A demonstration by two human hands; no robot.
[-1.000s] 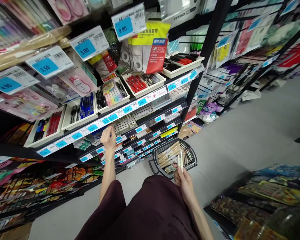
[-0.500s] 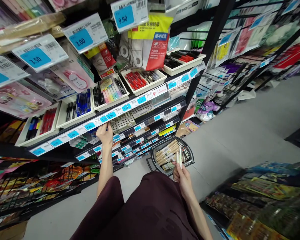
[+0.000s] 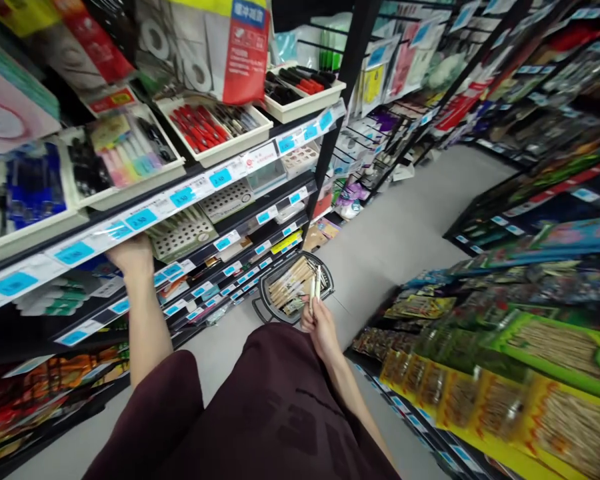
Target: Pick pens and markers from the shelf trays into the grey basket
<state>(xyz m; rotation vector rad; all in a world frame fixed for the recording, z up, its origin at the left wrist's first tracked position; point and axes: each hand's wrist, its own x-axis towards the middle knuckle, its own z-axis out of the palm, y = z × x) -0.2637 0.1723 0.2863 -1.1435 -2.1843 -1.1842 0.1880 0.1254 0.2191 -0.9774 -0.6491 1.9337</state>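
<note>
My left hand (image 3: pixel 134 257) reaches in under the price strip (image 3: pixel 180 197) of a pen shelf. Its fingers go out of sight behind the strip, so whatever they touch is hidden. Just right of it stands a pale green box with round holes (image 3: pixel 185 235), with slim pens lying on it. My right hand (image 3: pixel 321 321) is closed around a couple of slim white pens (image 3: pixel 315 283), which point upward in front of a shopping basket. On the floor, the dark grey basket (image 3: pixel 263 293) holds tan stick-like bundles and other small goods.
White trays of red pens (image 3: pixel 197 127), pastel markers (image 3: pixel 130 157) and blue pens (image 3: pixel 35 180) line the shelf above. Green-capped white items (image 3: pixel 55 297) lie lower left. A dark upright post (image 3: pixel 337 133) ends the shelf. Bagged goods (image 3: pixel 495 400) fill a rack at right, along the grey aisle floor (image 3: pixel 395 233).
The view has swung to the right and closer to the shelf, bringing more of the right rack in. My left hand has gone deeper under the strip; my right still holds the pens.
</note>
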